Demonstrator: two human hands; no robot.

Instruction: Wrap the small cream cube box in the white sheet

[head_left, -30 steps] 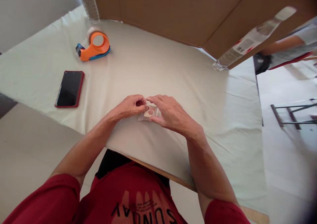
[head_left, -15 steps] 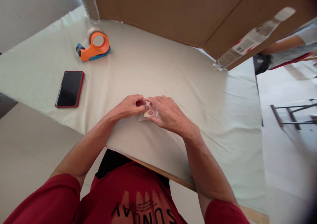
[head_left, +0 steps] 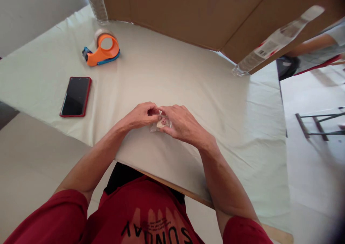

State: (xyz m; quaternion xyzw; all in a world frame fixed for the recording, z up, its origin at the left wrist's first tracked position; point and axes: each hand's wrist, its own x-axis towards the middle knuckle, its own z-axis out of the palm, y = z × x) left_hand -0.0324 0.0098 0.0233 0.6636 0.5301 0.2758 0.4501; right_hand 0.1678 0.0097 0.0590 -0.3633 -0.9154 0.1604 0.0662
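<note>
A small clear packet with a red-and-white printed piece inside [head_left: 162,123] rests on the pale table cloth [head_left: 167,75] near the table's front edge. My left hand [head_left: 140,115] pinches its left end with curled fingers. My right hand [head_left: 181,123] closes over its right side, thumb and fingers pressed on it. Most of the packet is hidden under my fingers.
A phone in a red case [head_left: 76,96] lies at the left. An orange tape dispenser [head_left: 103,51] sits behind it. A large cardboard box [head_left: 188,10] fills the back, with plastic bottles [head_left: 272,42] leaning on it. Another person's arm [head_left: 312,46] shows at the far right.
My right hand has slid slightly left and closed further over the packet, hiding more of it. My left hand has stayed in place.
</note>
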